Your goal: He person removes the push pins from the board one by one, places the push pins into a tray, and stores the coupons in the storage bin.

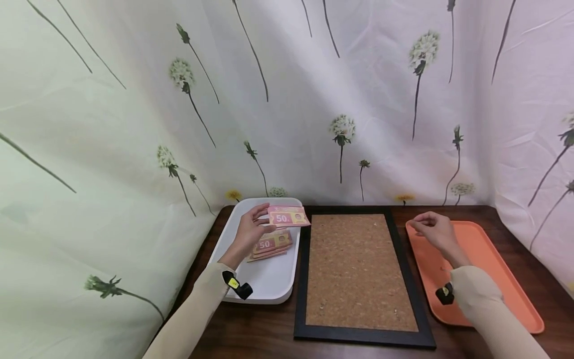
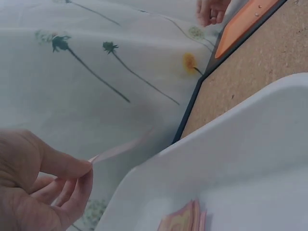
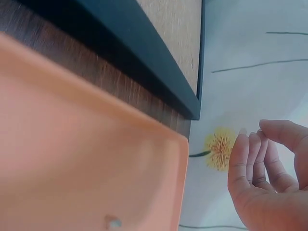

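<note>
My left hand (image 1: 252, 230) pinches a pink and yellow paper coupon (image 1: 288, 217) marked 50 between thumb and fingers. It holds the coupon above the far right part of a white tray (image 1: 251, 286). More such coupons (image 1: 271, 243) lie stacked in that tray, below the hand. Over the far left corner of an orange tray (image 1: 471, 234) is my right hand (image 1: 435, 230). Its thumb and index fingertips (image 3: 262, 126) come together, and I cannot tell whether something tiny is between them. A small clear piece (image 3: 114, 222) lies in the orange tray.
Between the trays lies a cork board (image 1: 356, 274) in a black frame (image 1: 365, 338), with small clear pieces at some of its corners. All stand on a dark wooden table (image 1: 255, 334). A flower-print cloth (image 1: 296, 134) hangs behind and at the sides.
</note>
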